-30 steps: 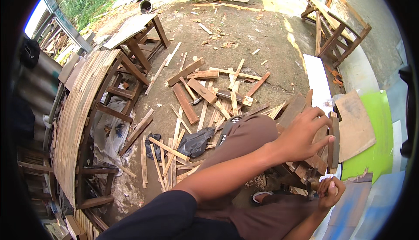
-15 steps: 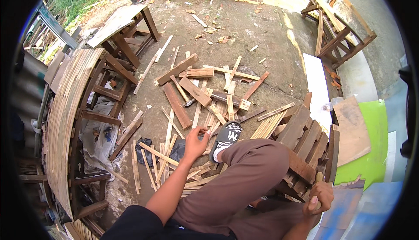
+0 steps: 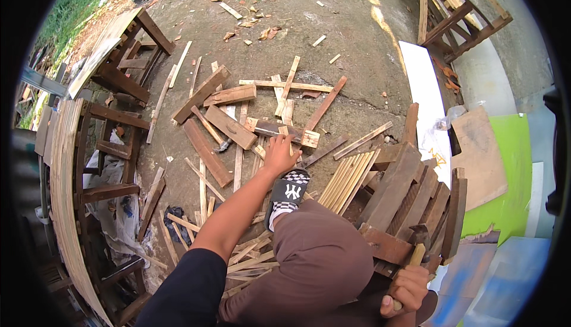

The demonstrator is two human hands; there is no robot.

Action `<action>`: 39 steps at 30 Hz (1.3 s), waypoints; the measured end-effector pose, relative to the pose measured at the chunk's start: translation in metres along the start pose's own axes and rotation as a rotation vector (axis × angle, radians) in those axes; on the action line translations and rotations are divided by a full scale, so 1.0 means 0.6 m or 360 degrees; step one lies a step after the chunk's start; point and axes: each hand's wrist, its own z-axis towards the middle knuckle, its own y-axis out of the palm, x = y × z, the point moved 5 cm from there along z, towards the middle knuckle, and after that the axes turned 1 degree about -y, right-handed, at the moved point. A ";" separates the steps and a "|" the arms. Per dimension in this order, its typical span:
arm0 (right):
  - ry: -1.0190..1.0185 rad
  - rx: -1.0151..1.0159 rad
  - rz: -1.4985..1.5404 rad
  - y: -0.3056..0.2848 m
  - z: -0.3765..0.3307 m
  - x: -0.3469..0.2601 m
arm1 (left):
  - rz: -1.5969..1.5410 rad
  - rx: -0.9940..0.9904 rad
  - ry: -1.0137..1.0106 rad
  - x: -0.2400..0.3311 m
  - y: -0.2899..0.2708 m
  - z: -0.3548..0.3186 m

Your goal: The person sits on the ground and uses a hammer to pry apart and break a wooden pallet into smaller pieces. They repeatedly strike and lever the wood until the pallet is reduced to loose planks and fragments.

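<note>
My left hand reaches down just beyond my slippered foot. Its fingers close around a short pale wooden strip, whose end shows above them, beside a thick dark wooden block. In my right hand, at the lower right, is the pale wooden handle of a hammer; its dark head is partly lost against the wood behind it. That hand is next to a stack of dark brown boards. Several brown blocks and another hammer lie on the floor ahead of my left hand.
Thin wooden strips lie bundled right of my foot, with more scattered to its left. Wooden benches line the left side; a wooden frame stands far right. White, brown and green panels lie along the right.
My left hand has moved forward and closed on a wooden strip. My right hand has shifted left and lower with the hammer, whose head now shows. The view has tilted down and moved rightward.
</note>
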 end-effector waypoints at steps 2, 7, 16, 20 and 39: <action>0.0010 0.0001 0.0050 0.000 0.010 0.000 | 0.0142 -0.0063 0.0041 0.005 0.019 0.042; 0.0192 -0.0156 -0.0031 -0.003 0.021 -0.004 | 0.0746 -0.0297 0.0013 -0.003 0.062 0.100; 0.0076 -0.0329 0.0046 0.006 0.010 0.012 | 0.0858 -0.0243 0.0202 -0.015 0.038 0.116; -0.0020 -0.0253 0.0084 0.013 -0.006 0.019 | 0.0692 0.0145 0.0424 0.011 -0.048 0.136; -0.0038 -0.0301 0.0160 0.010 0.008 0.022 | 0.0824 -0.0636 0.0027 -0.014 0.095 0.183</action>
